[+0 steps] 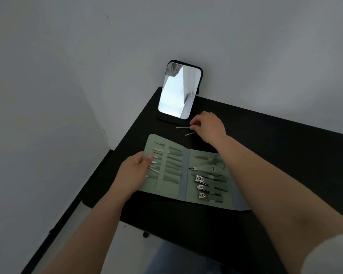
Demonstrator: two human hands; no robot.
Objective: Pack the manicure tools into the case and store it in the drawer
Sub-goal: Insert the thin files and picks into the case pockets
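A green manicure case (183, 186) lies open flat on the black table (275, 155). Its left half holds several slim tools (171, 163) under a strap; its right half holds scissors, nippers and three nail clippers (205, 184). My left hand (135, 171) grips the case's left edge, thumb on the tool tips. Behind the case, two thin metal tools (181, 127) (189, 133) lie loose on the table. My right hand (208, 127) is over their right ends, fingertips pinched at the upper tool; whether it grips the tool is unclear.
A standing mirror (178, 89) with a black frame is at the table's back edge, just behind the loose tools. White walls close in behind and to the left. The table's left edge drops to the floor (127, 244).
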